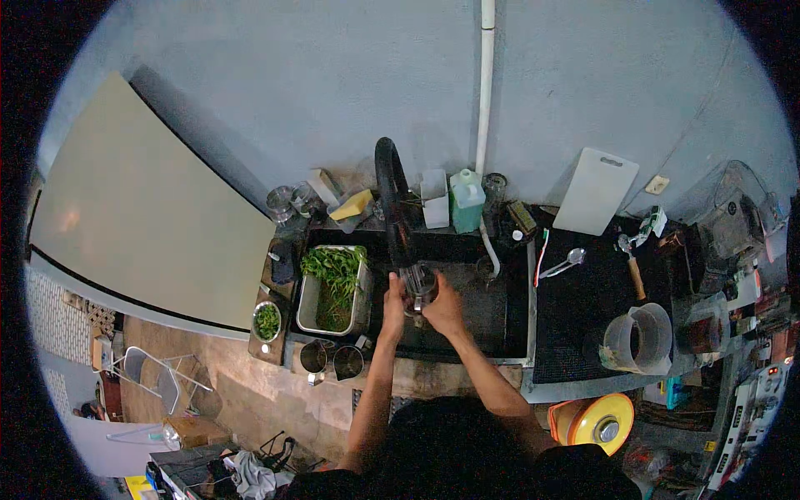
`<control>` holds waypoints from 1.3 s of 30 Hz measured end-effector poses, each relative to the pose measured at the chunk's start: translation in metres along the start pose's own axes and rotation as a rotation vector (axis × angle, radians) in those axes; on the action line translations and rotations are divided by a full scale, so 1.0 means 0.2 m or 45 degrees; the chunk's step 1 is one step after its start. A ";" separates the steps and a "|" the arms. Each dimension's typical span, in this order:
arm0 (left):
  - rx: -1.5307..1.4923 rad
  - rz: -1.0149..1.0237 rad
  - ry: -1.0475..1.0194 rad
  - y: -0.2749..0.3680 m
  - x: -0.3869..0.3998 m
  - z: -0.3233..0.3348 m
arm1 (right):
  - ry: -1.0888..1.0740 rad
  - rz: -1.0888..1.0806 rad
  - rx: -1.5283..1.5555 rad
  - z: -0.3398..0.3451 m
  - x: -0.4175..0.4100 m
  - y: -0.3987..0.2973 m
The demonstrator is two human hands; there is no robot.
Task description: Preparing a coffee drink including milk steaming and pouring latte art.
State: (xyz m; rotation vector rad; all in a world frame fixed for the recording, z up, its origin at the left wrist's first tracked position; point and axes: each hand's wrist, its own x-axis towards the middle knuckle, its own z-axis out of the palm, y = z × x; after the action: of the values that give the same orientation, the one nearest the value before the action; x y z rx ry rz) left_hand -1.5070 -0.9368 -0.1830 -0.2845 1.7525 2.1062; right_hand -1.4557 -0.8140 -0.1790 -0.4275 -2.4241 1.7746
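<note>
Both my hands hold a small dark cup (420,289) over the sink (487,312), beneath the mouth of a black curved faucet (389,181). My left hand (392,307) grips its left side, and my right hand (447,307) grips its right side. Water appears to fall from the faucet into the cup. Left of my hands, a metal tray (369,300) holds leafy greens (334,269). Two dark metal cups (314,357) stand near the sink's front left edge. What lies inside the held cup cannot be made out.
Behind the sink stand a green liquid jug (467,203), a white container (435,200) and a yellow sponge (352,205). On the right are a white cutting board (595,190), a spoon (575,256), a toothbrush (542,257) and a clear plastic pitcher (637,340). A bowl of greens (267,321) sits left.
</note>
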 end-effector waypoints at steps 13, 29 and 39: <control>0.257 0.077 -0.176 -0.23 0.08 -0.19 | 0.236 -0.142 0.159 0.04 -0.01 0.02; 0.780 0.339 -0.355 -0.03 0.03 0.10 | 0.058 0.448 0.498 -0.03 -0.05 0.31; 0.512 -0.286 -0.908 -0.04 -0.10 0.16 | -0.314 0.395 0.723 -0.58 -0.41 -0.09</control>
State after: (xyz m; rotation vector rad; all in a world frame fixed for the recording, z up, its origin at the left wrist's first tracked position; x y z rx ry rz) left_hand -1.4819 -0.9068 -0.1759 0.3316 1.5473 1.3974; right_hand -1.3506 -0.7363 -0.1200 -0.5628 -1.9188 2.6672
